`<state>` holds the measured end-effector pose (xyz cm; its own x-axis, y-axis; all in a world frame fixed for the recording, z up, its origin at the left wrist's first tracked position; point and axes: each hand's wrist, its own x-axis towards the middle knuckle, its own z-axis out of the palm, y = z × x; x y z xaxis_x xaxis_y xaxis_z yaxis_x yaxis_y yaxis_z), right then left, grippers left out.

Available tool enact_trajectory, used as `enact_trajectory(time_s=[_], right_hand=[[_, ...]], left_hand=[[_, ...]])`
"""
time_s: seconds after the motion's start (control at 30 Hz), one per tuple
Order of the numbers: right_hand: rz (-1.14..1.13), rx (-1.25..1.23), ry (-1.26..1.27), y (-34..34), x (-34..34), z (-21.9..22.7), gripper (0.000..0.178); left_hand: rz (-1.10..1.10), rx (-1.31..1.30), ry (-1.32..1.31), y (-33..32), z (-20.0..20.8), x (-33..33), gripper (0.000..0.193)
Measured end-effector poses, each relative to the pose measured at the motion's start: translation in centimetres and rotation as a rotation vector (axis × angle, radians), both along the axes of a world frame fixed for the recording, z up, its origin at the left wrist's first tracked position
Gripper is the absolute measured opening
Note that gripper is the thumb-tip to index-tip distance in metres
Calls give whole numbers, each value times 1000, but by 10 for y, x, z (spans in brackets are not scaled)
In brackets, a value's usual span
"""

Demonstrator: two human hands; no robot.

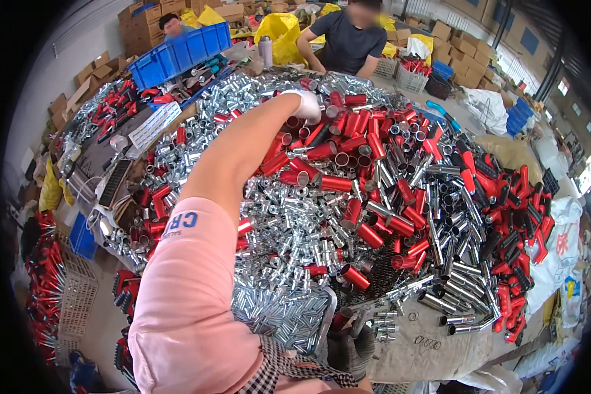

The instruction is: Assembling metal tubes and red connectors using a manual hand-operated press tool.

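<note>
The white-gloved left hand is stretched to the red tubes across the heap — its fingers are hidden, its grip untellable. Beside the metal tray, a dark red piece is apparently held in the curled, dark-gloved right hand — close to the body, where it can be steadied.

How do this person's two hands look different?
The left hand shows a white glove; the right hand shows a dark one. The left hand is far across the table, by red tubes; the right hand is much nearer, beside the tray. Both are gloved.
</note>
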<state>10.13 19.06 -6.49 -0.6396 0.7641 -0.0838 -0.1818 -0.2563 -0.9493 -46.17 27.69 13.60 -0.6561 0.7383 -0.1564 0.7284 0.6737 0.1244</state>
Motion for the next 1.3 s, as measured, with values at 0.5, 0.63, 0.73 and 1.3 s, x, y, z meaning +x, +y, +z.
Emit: enact_trajectory(time_s=[0.5,0.63,0.73,1.3], right_hand=[[81,-77,32,4,7,-16,46],[22,-242,155,-5,-5,6,47],[3,-252,137,-5,-8,9,46],[128,-222,-326,-6,31,-70,48]], left_hand=[[-484,-69,57,-172,-13,223,32],[-493,105,185,-189,-34,245,56],[-491,90,188,-189,-38,245,70],[146,538,-31,87,35,-29,92]])
